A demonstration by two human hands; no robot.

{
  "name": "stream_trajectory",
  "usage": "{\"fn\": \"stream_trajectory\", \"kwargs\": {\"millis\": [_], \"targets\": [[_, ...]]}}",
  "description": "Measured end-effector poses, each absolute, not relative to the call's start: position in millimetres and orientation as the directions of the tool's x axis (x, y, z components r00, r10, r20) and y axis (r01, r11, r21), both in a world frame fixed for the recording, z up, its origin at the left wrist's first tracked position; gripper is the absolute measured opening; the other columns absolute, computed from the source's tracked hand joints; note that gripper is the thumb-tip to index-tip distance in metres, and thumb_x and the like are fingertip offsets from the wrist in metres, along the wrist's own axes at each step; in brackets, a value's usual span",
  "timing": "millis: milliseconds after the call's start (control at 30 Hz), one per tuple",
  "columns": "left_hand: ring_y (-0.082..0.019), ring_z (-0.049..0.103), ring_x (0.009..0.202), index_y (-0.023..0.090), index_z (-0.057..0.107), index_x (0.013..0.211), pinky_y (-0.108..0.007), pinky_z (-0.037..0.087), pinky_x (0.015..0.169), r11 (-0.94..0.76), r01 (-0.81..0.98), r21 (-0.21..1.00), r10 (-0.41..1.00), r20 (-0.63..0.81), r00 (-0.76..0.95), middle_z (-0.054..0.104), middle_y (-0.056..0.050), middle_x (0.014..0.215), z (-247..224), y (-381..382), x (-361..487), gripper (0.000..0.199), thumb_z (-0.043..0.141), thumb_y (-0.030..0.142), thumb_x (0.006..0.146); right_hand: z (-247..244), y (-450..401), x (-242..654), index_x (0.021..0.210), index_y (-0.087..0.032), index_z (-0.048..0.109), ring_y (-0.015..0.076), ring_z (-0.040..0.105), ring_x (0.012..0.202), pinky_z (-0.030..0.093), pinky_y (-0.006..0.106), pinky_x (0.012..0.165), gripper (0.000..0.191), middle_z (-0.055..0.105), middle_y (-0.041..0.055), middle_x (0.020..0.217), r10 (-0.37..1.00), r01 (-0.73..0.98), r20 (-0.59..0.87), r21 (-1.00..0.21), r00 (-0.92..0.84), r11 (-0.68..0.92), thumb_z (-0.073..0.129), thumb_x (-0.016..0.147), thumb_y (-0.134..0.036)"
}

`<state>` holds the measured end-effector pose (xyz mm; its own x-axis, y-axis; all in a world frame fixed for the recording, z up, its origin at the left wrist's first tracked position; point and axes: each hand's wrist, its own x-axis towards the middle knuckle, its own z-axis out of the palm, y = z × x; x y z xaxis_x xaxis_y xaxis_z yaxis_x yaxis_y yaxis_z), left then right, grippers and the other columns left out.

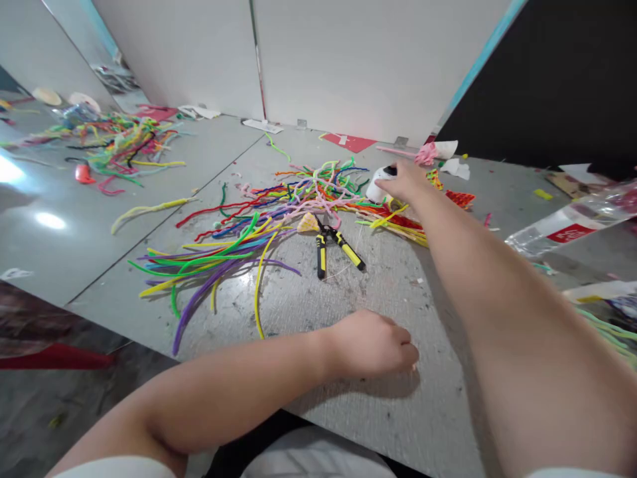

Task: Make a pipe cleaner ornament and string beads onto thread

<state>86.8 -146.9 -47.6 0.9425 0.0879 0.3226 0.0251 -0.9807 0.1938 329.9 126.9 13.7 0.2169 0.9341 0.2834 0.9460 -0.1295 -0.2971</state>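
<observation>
My left hand (375, 344) rests curled on the near part of the grey table; whatever its fingers hold, if anything, is hidden. Stretched to the far side, my right hand (408, 180) has its fingers around a white container with a black top (377, 188). Pliers with yellow and black handles (328, 249) lie between the hands, their jaws beside a small yellow and white speckled piece (307, 223). A heap of many-coloured pipe cleaners (318, 192) lies left of the container, and longer loose pipe cleaners (213, 265) fan out toward the left.
Another pile of coloured pipe cleaners (129, 143) is at the far left. A clear plastic bottle with a red label (572, 226) lies at the right. Red paper (348, 143) sits by the white partition (348, 66). The table's front edge runs close to my body.
</observation>
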Motion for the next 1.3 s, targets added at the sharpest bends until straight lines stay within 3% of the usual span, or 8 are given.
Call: {"fn": "stream_trajectory", "kwargs": {"millis": [133,400,567,700,833,967,1133,1300], "targets": [[-0.02,0.072,0.071,0.015,0.076,0.092,-0.035,0.052,0.053,-0.989,0.027,0.144,0.078,0.365,0.928,0.076,-0.006,0.086,-48.9,-145.3,87.7,0.019,0.066,0.025,0.105,7.2,143.9,327.6,0.148,-0.009,0.057,0.0386,0.068,0.122,0.051,0.053,0.105,0.08,0.073,0.0239,0.13,0.935,0.935,0.282,-0.334,0.216,-0.115,0.091,0.08,-0.031],[-0.021,0.073,0.068,0.016,0.074,0.091,-0.035,0.053,0.055,-0.983,0.055,0.177,0.11,0.318,0.942,0.076,-0.005,0.082,-50.3,-146.6,89.3,0.025,0.064,0.033,0.108,42.2,119.4,325.6,0.141,-0.009,0.06,0.0385,0.065,0.134,0.049,0.052,0.113,0.055,0.068,0.0258,0.141,0.863,0.908,0.391,-0.386,0.32,-0.163,0.079,0.096,-0.034],[-0.02,0.071,0.07,0.015,0.074,0.094,-0.032,0.05,0.056,-0.973,0.117,0.198,0.172,0.288,0.942,0.077,-0.007,0.085,-48.4,-144.4,88.4,0.027,0.063,0.035,0.109,96.5,53.2,343.8,0.133,-0.004,0.061,0.0306,0.064,0.13,0.046,0.045,0.112,0.053,0.068,0.0242,0.133,0.809,0.968,0.556,-0.245,0.191,-0.06,0.075,0.1,-0.043],[-0.021,0.074,0.084,0.017,0.074,0.103,-0.032,0.054,0.064,-0.946,0.2,0.254,0.259,0.228,0.938,0.078,-0.009,0.098,-42.1,-144.9,85.1,0.011,0.063,0.015,0.102,113.9,-34.3,354.1,0.122,-0.012,0.062,0.0266,0.067,0.113,0.052,0.044,0.104,0.042,0.071,0.0186,0.122,0.703,0.98,0.704,-0.193,0.098,0.057,0.078,0.095,-0.04],[-0.025,0.074,0.101,0.019,0.068,0.116,-0.037,0.061,0.081,-0.879,0.271,0.392,0.402,0.305,0.864,0.076,-0.011,0.115,-36.1,-146.9,82.5,0.015,0.058,0.02,0.104,100.6,-118.1,352.2,0.114,-0.024,0.059,0.0263,0.067,0.1,0.058,0.044,0.085,0.037,0.069,0.0108,0.116,0.587,0.949,0.807,-0.234,0.068,0.212,0.074,0.09,-0.049],[-0.028,0.071,0.108,0.02,0.056,0.115,-0.046,0.063,0.093,-0.793,0.291,0.535,0.564,0.465,0.682,0.07,-0.013,0.115,-40.0,-146.7,82.5,0.028,0.066,0.045,0.105,46.0,-174.9,333.1,0.107,-0.028,0.055,0.0333,0.071,0.105,0.059,0.051,0.09,0.036,0.073,0.011,0.112,0.719,0.857,0.68,-0.277,-0.145,0.435,0.078,0.087,-0.046],[-0.042,0.059,0.14,0.021,0.045,0.141,-0.059,0.061,0.103,-0.803,0.236,0.547,0.562,0.564,0.606,0.058,-0.022,0.143,-54.4,-142.7,83.6,0.082,0.085,0.067,0.086,-21.5,-215.0,307.3,0.116,-0.027,0.057,0.0387,0.071,0.119,0.059,0.058,0.101,0.036,0.073,0.0159,0.129,0.865,0.776,0.476,-0.483,-0.156,0.405,0.077,0.095,-0.048],[-0.04,0.067,0.135,0.024,0.042,0.151,-0.061,0.058,0.11,-0.79,0.124,0.601,0.476,0.471,0.743,0.064,-0.021,0.146,-48.6,-140.7,81.8,0.094,0.089,0.066,0.082,-30.3,-233.2,300.1,0.146,-0.027,0.05,0.039,0.07,0.128,0.059,0.059,0.107,0.075,0.071,0.018,0.137,0.898,0.679,0.422,-0.624,-0.124,0.386,0.083,0.091,-0.065]]}}
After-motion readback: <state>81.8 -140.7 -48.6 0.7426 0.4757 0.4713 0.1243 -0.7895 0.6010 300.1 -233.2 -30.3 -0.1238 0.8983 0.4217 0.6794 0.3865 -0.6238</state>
